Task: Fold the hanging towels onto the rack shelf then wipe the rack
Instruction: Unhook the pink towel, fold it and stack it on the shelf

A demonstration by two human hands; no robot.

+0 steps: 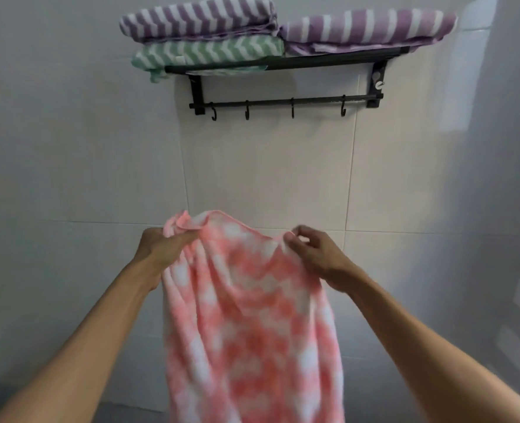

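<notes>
Pink checked towel [246,315] held up below rack [283,64].
Left hand [161,248] and right hand [313,254] fingers pinching top edge; lower end cut off, blurred.

A towel rack [283,62] is fixed high on the tiled wall [268,166]. On its shelf, two folded towels are stacked at the left [197,35], with a third folded towel [368,29] beside them at the right. Under the shelf runs a bar with four hooks [292,106]. Below and in front, a left hand [161,248] and a right hand [313,254] hold up a hanging towel [246,315] between them.
</notes>
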